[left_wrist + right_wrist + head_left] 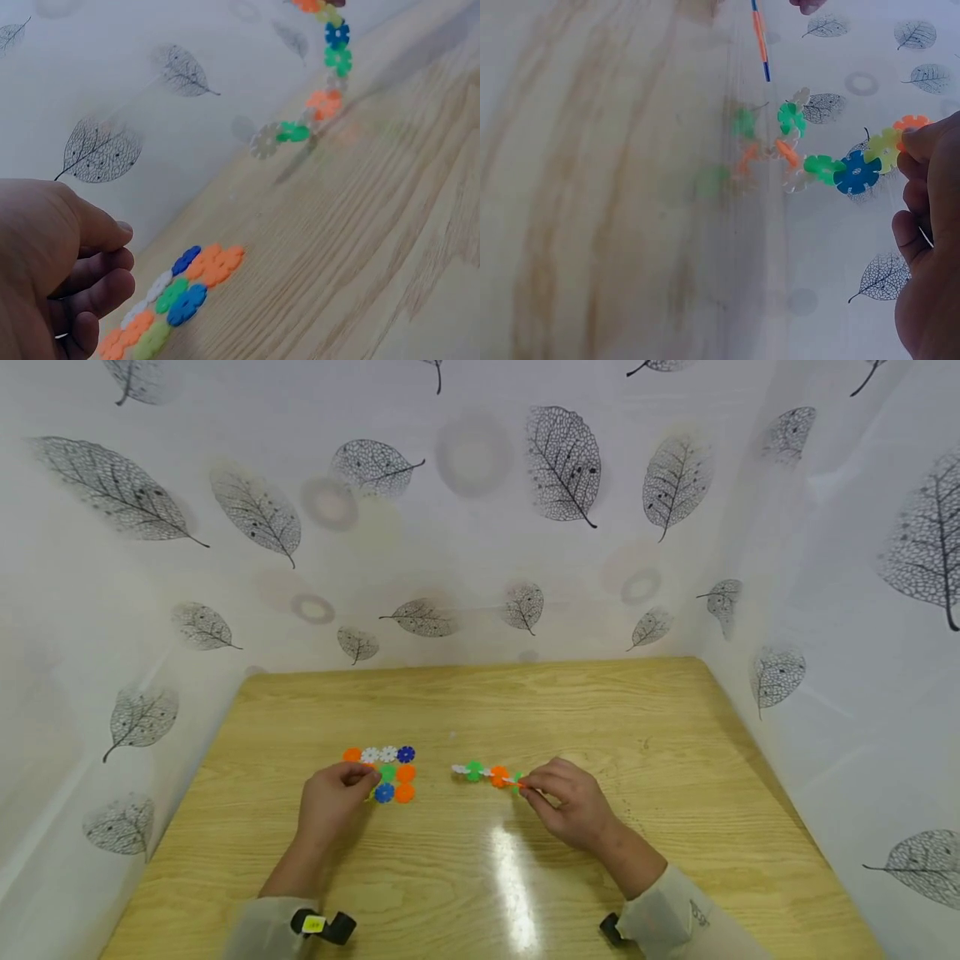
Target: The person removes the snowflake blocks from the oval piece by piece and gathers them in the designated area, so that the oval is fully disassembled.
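My right hand (pixel 573 802) pinches the orange end disc (pixel 910 124) of a chain of interlocking plastic snowflake discs. Out from the fingers, a yellow disc (pixel 883 150), a blue disc (pixel 856 172) and a green disc (pixel 823 169) follow, then orange, green and white ones. The chain's far end is a white disc (pixel 265 141). My left hand (pixel 333 797) hovers by the loose discs at left, fingers loosely curled, with no disc showing between them. A green disc (pixel 387 773) and a blue disc (pixel 384 792) lie right by its fingertips; it hides some others.
The loose discs lie flat in short rows on the wooden table (pixel 630 710), among them a dark blue disc (pixel 406 754) and an orange disc (pixel 404 792). A white leaf-print curtain (pixel 465 543) surrounds the back and sides of the table.
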Tool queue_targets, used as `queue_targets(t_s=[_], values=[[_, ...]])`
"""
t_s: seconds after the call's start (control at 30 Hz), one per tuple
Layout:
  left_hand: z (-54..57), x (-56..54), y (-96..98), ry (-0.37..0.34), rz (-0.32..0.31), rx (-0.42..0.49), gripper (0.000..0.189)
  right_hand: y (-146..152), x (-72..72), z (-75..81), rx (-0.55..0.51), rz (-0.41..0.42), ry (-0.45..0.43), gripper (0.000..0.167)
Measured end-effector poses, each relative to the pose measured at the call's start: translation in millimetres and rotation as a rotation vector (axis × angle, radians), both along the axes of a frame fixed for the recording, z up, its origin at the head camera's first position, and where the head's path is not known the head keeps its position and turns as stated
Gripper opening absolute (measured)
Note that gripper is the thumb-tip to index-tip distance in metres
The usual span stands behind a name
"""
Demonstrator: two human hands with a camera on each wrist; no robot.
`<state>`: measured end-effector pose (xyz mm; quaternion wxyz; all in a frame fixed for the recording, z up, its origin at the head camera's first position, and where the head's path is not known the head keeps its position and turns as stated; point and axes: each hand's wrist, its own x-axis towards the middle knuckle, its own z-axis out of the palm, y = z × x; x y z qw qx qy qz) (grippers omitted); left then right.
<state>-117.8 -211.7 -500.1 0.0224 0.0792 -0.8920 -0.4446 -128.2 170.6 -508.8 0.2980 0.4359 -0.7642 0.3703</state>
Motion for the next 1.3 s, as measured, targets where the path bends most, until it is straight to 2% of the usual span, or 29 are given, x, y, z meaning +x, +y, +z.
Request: queue_targets(t_s=[0.27,0.5,0.83,0.97,1.13,1.3], values=[[-3.4,-0.1,23.6,0.017,-0.059,0.065,0.018,-3,-0.1,-0.1,-0.024,0.016,0.015,0.018],[0.0,0.0,56.3,0.080,-0.186,0.086,0.008,-4,1.1,0.4,-0.023,0.007,0.014,0.006],[-2.0,0.5,89.8,0.151,-0.362,0.181,0.005,-7,1.7,-1.2,-0.015,0.008,0.017,0.005],[-1.4,1.5,99.9,0.193,-0.437,0.203,0.011,-8,1.4,-1.7,-0.015,0.020,0.005,0.006],[0.9,3.2,110.9,0.297,-0.524,0.195,0.013,-8,1.3,-2.0,-0.014,0.031,0.013,0.011],[3.7,3.9,119.2,0.353,-0.562,0.167,0.009,-9,0.9,-0.8,-0.026,0.047,0.036,0.011]])
